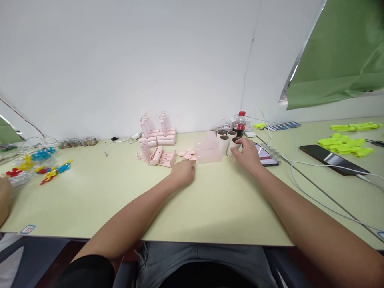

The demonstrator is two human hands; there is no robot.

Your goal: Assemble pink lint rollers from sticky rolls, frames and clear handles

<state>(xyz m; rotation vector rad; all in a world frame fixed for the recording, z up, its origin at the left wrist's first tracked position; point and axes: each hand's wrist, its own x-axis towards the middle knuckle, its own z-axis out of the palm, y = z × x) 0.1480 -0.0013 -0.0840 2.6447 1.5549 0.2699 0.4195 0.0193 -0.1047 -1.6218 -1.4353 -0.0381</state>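
My right hand point(247, 153) has its thumb and fingers on the rim of the nearest white tube point(230, 149), which has a brown inside. More such tubes stand upright in a cluster behind it. My left hand point(183, 173) rests with curled fingers at the near edge of several flat pink petal-like discs point(187, 153); its fingertips are partly hidden, so what they hold does not show. Between the hands stand translucent pink boxes point(209, 156). Left of the discs lies a pink slotted plastic holder point(163, 157), with clear pink-capped tubes point(145, 152) beside it.
Pink cylinders point(157, 138) with upright clear tubes lie near the wall. A cola bottle point(239, 125) stands behind the white tubes. At right are a lit phone point(267, 155), a dark phone point(333, 160), cables and yellow pieces point(345, 145). Another person's hand point(3, 198) is beside colourful flower pieces point(51, 175).
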